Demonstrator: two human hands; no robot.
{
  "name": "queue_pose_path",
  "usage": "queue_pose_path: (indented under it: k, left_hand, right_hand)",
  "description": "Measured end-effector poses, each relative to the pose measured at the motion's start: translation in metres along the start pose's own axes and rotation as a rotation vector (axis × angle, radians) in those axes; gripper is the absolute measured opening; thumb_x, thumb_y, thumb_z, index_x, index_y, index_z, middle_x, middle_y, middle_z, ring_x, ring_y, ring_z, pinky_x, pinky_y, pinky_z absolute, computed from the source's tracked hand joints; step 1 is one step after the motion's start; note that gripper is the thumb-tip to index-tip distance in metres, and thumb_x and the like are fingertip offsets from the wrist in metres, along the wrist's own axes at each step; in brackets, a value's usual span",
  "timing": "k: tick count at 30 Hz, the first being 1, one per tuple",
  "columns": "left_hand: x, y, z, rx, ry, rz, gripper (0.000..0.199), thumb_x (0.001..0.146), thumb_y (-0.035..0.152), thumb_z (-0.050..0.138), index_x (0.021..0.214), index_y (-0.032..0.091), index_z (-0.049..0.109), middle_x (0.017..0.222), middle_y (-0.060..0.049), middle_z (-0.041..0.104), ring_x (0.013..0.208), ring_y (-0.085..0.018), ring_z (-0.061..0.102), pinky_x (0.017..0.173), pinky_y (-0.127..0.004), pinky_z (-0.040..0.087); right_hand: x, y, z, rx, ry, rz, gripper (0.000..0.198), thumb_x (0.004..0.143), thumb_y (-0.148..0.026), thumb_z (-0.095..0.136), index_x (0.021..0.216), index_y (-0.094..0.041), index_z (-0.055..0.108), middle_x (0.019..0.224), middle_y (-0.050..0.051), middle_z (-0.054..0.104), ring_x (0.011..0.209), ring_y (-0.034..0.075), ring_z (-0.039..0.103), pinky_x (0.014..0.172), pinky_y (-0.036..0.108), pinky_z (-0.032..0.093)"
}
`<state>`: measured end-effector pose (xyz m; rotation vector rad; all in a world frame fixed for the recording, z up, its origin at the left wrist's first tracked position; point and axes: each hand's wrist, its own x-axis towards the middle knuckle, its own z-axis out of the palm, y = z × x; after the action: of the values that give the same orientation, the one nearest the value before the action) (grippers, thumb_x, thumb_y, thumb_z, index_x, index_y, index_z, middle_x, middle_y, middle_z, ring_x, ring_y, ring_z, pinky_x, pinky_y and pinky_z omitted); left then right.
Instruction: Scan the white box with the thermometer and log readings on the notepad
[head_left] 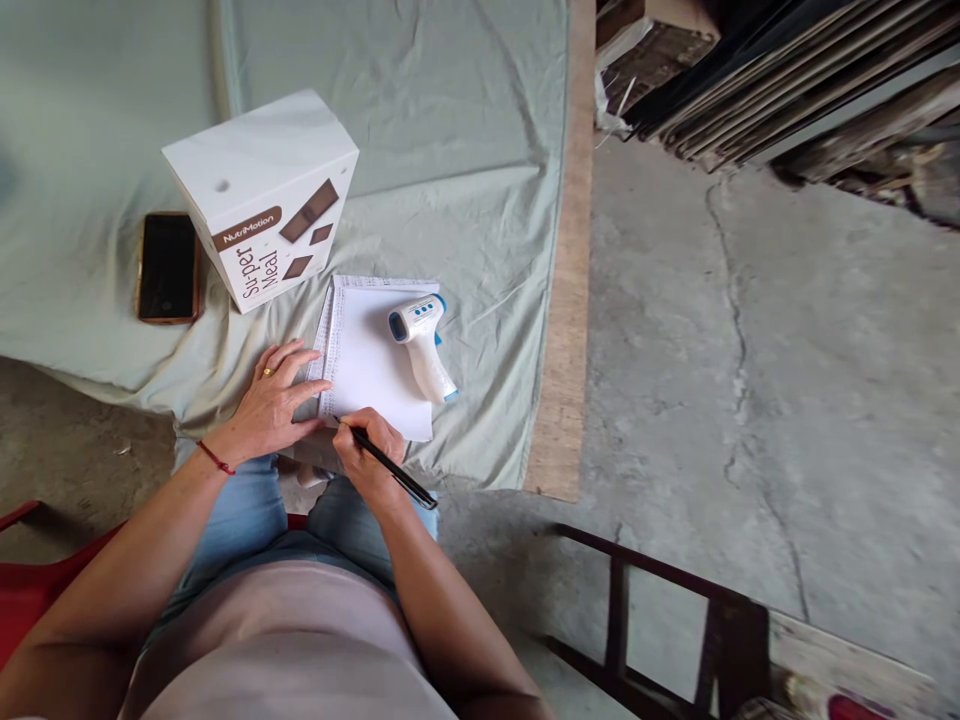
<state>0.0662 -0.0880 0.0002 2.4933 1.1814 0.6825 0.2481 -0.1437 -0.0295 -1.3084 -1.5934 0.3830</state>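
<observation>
Black and slim, a pen (396, 470) is held in the right hand (369, 450), whose thumb and fingers are clamped together near the tip, while the back end is left sticking out past the hand towards the body. The tip is set at the lower left part of the paper (367, 350), just ahead of the right hand. The pen is judged to be light and stiff, with a smooth barrel that may be a little slippery; it is best gripped low, close to the tip, as is done here.

Between the two hands and beyond them, the paper is spread on the cloth (480, 220) that is laid over the desk (559, 350). It is expected to be thin, limp and easily creased or slid, so it is better pinned flat than pinched. Its left edge is touched by the fingers of the left hand (274, 400), which are spread apart and closed on nothing.

Beyond the right hand, a white thermometer (425, 345) is rested on the right side of the paper. It is likely light, hard and hurt by a drop, and its handle, pointed back towards the right hand, is the natural place to be grasped. Farther out from the left hand, a box (262, 200) is stood upright, with a phone (168, 268) laid just to its left.
</observation>
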Motion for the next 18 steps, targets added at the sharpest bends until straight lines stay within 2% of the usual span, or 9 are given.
queue_pose_path:
  k: [7, 12, 16, 18]
  left_hand:
    - [0.0, 0.0, -0.001, -0.017, -0.015, -0.012, 0.037, 0.081, 0.029, 0.076, 0.117, 0.022, 0.073, 0.14, -0.014, 0.056, 0.143, -0.036, 0.04, 0.121, -0.06, 0.033]
    - [0.001, -0.001, 0.0, -0.038, -0.022, -0.028, 0.038, 0.079, 0.029, 0.078, 0.117, 0.023, 0.073, 0.14, -0.013, 0.055, 0.143, -0.037, 0.04, 0.121, -0.06, 0.033]
    - [0.0, 0.001, -0.002, -0.086, -0.023, -0.05, 0.039, 0.076, 0.026, 0.079, 0.115, 0.025, 0.073, 0.139, -0.012, 0.056, 0.143, -0.037, 0.04, 0.121, -0.062, 0.033]
    - [-0.004, 0.003, -0.004, -0.142, 0.033, -0.032, 0.032, 0.08, 0.024, 0.077, 0.111, 0.023, 0.072, 0.135, -0.012, 0.059, 0.141, -0.035, 0.044, 0.118, -0.058, 0.039]
  right_hand:
    - [0.002, 0.0, -0.002, -0.002, -0.017, -0.02, 0.014, 0.081, -0.011, 0.052, 0.079, -0.024, 0.055, 0.065, -0.005, 0.06, 0.057, 0.013, 0.056, 0.059, 0.025, 0.047]
    - [0.0, -0.002, -0.002, 0.022, -0.053, 0.021, 0.014, 0.081, -0.012, 0.052, 0.077, -0.024, 0.055, 0.064, -0.005, 0.058, 0.057, 0.013, 0.055, 0.059, 0.026, 0.046]
    - [0.0, -0.006, -0.006, 0.069, 0.063, 0.046, 0.012, 0.089, -0.015, 0.053, 0.085, -0.025, 0.058, 0.07, -0.003, 0.062, 0.062, 0.016, 0.059, 0.064, 0.029, 0.049]
    - [0.008, -0.002, -0.013, 0.067, 0.134, 0.04, 0.011, 0.095, -0.019, 0.052, 0.095, -0.026, 0.061, 0.08, 0.0, 0.068, 0.073, 0.018, 0.065, 0.072, 0.033, 0.052]
